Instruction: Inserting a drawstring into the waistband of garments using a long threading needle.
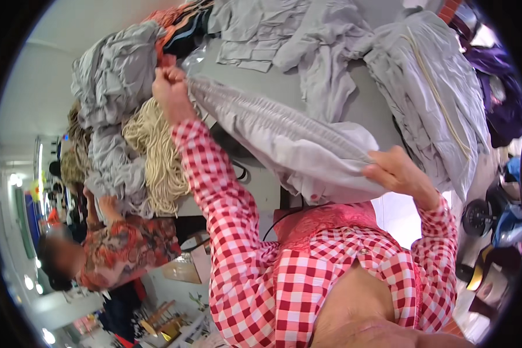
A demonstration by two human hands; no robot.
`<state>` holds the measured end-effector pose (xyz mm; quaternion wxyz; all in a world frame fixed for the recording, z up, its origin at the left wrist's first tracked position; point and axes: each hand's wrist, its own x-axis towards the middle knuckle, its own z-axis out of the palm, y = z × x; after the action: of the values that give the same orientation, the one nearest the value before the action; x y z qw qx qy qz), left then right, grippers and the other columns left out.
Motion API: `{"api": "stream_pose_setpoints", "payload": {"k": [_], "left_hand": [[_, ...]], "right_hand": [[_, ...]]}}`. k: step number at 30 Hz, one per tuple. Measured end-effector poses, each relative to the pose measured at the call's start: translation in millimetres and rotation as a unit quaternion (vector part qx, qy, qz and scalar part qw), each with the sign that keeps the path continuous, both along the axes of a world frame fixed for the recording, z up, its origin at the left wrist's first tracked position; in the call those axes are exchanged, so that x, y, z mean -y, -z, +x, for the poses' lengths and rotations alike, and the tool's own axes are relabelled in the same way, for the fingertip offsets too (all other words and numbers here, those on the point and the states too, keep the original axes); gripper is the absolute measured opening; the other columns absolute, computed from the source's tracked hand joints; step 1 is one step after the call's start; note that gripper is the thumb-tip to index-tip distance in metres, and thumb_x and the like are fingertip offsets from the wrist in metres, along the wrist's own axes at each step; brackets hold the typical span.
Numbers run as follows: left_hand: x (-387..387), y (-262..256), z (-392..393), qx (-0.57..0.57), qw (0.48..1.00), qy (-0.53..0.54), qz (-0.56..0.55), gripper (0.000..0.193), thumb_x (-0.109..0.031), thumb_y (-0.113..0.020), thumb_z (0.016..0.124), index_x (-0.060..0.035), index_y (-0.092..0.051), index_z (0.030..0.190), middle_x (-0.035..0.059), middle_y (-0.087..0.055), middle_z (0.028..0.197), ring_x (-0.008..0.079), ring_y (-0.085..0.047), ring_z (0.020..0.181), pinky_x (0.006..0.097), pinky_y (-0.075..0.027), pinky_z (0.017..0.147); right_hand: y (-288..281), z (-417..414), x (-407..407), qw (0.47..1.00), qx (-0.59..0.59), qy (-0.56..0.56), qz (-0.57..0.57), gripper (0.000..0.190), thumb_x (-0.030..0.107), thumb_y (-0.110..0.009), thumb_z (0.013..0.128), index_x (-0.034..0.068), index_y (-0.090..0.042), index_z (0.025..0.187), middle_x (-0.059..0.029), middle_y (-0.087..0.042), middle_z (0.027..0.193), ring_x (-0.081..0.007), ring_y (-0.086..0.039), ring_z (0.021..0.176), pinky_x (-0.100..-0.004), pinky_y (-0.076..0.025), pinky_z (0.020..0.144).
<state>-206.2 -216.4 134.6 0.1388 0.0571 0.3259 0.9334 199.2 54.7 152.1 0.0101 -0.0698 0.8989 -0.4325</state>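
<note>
A light grey garment (278,130) with a gathered elastic waistband (261,104) is stretched between my two hands. My left hand (173,87), at the upper left, is closed in a fist on one end of the band. The other end is pinched by my right hand (393,172), lower and to the right. Below the band the cloth hangs in loose folds before my waist. A dark object on the table is partly hidden behind the cloth and my left sleeve.
Grey garments (252,35) lie across the table (239,71). More are heaped at right (430,100) with a cream cord (439,95) on top. Bundled cream cords (161,161) and a grey cloth pile (117,69) stand at left. Another person (122,252) is beside the table.
</note>
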Motion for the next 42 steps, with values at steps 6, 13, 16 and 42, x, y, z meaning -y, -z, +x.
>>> {"api": "stream_pose_setpoints", "payload": {"k": [6, 13, 16, 42], "left_hand": [[56.6, -41.3, -16.7, -0.085, 0.982, -0.16, -0.044, 0.026, -0.019, -0.038, 0.084, -0.0083, -0.036, 0.06, 0.0004, -0.03, 0.053, 0.0129, -0.027, 0.043, 0.0274, -0.025, 0.041], [47.7, -23.8, -11.1, -0.072, 0.983, -0.149, -0.077, 0.021, -0.006, -0.042, 0.078, -0.0089, -0.033, 0.059, -0.0003, -0.029, 0.054, 0.0121, -0.026, 0.043, 0.0266, -0.025, 0.043], [14.7, 1.9, -2.0, 0.048, 0.998, -0.031, -0.034, 0.025, -0.002, -0.046, 0.076, -0.0095, -0.031, 0.058, -0.0009, -0.027, 0.054, 0.0105, -0.025, 0.042, 0.0254, -0.023, 0.041], [-87.4, 91.2, 98.0, 0.192, 0.974, -0.084, -0.089, 0.023, -0.019, -0.041, 0.087, -0.0089, -0.036, 0.067, -0.0045, -0.021, 0.05, 0.0086, -0.017, 0.041, 0.0256, -0.015, 0.039]], "right_hand": [[-43.9, 37.2, -18.4, 0.973, -0.167, 0.02, 0.16, 0.037, 0.029, -0.054, 0.079, 0.005, -0.039, 0.056, -0.0116, -0.035, 0.048, -0.0308, -0.039, 0.043, -0.0383, -0.029, 0.044], [-30.3, 80.4, -101.8, 0.969, -0.085, 0.08, 0.219, 0.026, 0.017, -0.057, 0.073, 0.001, -0.043, 0.06, -0.0134, -0.04, 0.054, -0.0327, -0.042, 0.052, -0.0389, -0.03, 0.051], [13.0, 62.6, -132.8, 0.966, 0.053, 0.163, 0.195, 0.021, 0.019, -0.053, 0.077, -0.001, -0.05, 0.075, -0.0141, -0.047, 0.061, -0.032, -0.048, 0.059, -0.0395, -0.035, 0.057], [82.0, -36.0, 19.9, 0.991, 0.068, 0.036, -0.105, 0.021, 0.021, -0.051, 0.083, 0.0, -0.053, 0.08, -0.0206, -0.052, 0.067, -0.0383, -0.049, 0.061, -0.0385, -0.038, 0.053]]}}
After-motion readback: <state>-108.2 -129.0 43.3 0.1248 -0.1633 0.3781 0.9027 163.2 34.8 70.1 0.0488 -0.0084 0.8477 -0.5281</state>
